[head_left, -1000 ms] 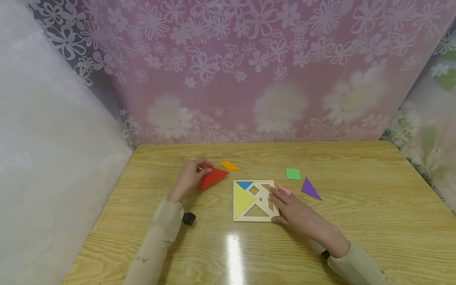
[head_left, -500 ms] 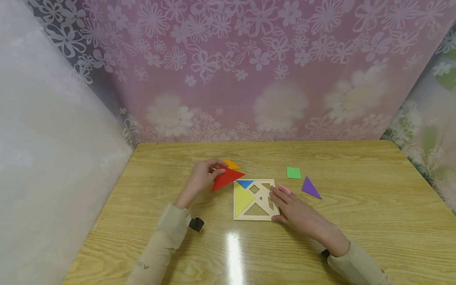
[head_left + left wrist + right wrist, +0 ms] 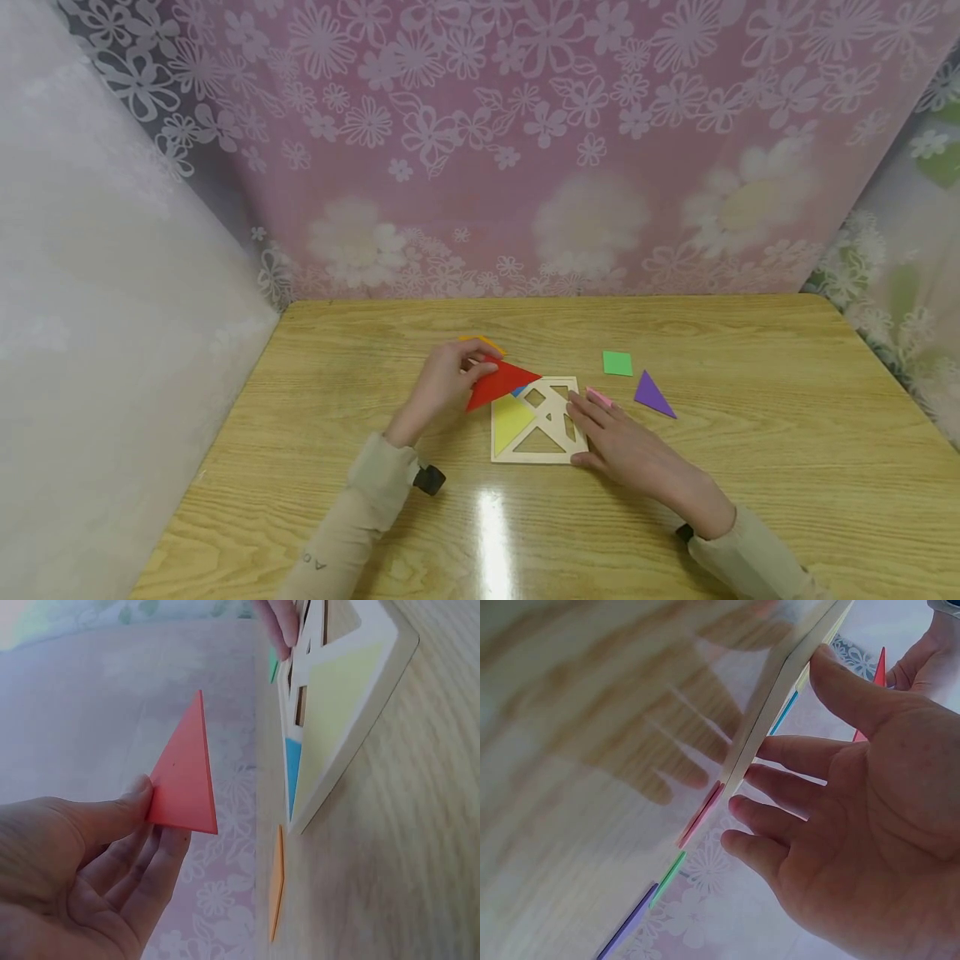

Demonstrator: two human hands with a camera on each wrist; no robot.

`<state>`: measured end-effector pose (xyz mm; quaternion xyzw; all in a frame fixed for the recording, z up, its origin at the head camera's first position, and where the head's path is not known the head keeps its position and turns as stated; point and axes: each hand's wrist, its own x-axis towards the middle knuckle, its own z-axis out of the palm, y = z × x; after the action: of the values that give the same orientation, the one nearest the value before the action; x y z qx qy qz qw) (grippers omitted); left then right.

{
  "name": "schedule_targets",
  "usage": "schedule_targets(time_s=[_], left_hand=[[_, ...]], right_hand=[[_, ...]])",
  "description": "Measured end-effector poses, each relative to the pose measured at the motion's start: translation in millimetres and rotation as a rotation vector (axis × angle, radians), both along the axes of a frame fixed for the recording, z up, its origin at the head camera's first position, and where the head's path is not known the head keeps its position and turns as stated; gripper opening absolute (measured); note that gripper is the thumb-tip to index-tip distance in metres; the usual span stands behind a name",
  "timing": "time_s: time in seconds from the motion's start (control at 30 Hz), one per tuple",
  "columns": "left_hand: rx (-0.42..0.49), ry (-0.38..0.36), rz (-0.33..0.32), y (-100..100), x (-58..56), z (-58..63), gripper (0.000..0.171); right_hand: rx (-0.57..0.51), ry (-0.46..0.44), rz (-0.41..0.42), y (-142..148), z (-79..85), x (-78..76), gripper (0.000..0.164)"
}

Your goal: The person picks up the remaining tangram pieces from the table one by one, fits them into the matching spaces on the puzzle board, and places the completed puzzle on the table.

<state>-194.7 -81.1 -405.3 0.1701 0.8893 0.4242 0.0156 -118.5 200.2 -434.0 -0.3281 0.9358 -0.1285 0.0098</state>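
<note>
My left hand point(image 3: 442, 387) pinches a large red triangle piece point(image 3: 501, 385) between thumb and fingers. In the left wrist view, that red piece is raised off the table. It overlaps the upper left of a wooden tangram tray point(image 3: 540, 458) in the head view. A yellow triangle point(image 3: 512, 423) lies in the tray's left recess, and a blue triangle point(image 3: 293, 772) fills the corner above it. Other recesses show bare. Along the tray's right edge rests my right hand point(image 3: 633, 454), fingers extended and thumb by the lower corner. It partly hides a pink piece point(image 3: 600, 398).
Behind my left hand lies an orange parallelogram point(image 3: 277, 885), partly covered in the head view. A green square point(image 3: 617, 363) and a purple triangle point(image 3: 655, 396) lie right of the tray. The wooden table point(image 3: 787, 375) meets a floral curtain point(image 3: 480, 167) at the back.
The left hand has carried the red triangle rightward, from beside the orange parallelogram to over the tray's upper left. The right hand and tray have stayed put.
</note>
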Motion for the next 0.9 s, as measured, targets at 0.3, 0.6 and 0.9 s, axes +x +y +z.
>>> schedule_targets(time_s=[0.3, 0.6, 0.9], left_hand=[[0.030, 0.006, -0.046, 16.2, 3.3, -8.5, 0.015], [0.134, -0.092, -0.132, 22.5, 7.5, -20.3, 0.016], [0.184, -0.176, -0.223, 23.2, 13.2, -28.8, 0.016]], right_hand=[[0.003, -0.007, 0.000, -0.2, 0.0, -1.8, 0.069], [0.005, -0.032, -0.010, -1.2, 3.2, -1.6, 0.068], [0.013, -0.034, -0.005, -1.4, 2.1, -2.0, 0.066]])
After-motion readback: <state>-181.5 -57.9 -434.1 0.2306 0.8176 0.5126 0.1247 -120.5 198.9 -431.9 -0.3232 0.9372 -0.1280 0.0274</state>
